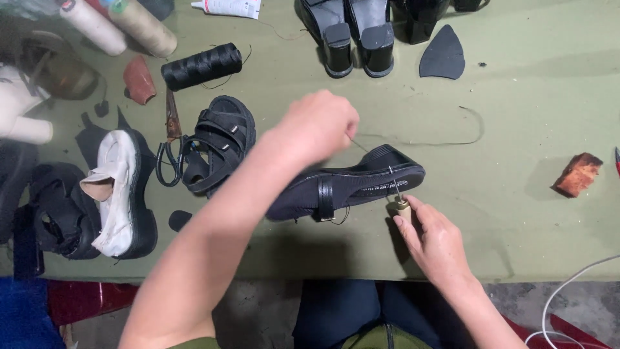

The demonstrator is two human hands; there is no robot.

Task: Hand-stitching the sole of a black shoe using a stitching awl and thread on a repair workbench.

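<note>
A black shoe [349,184] lies on its side in the middle of the green table [516,161]. My left hand [316,126] hovers above its heel, fingers closed on a thin thread [420,142] that runs from the sole and trails off to the right. My right hand [434,240] holds a small wooden-handled awl [403,207], its metal tip pushed into the shoe's sole near the toe.
A black strappy sandal [216,145], a white-and-black shoe [123,194] and another black sandal [58,213] lie at the left. A black thread spool [201,66] and pale spools [142,26] are at the back, with black heeled shoes [358,35], a dark sole piece [443,55] and a brown block [578,173].
</note>
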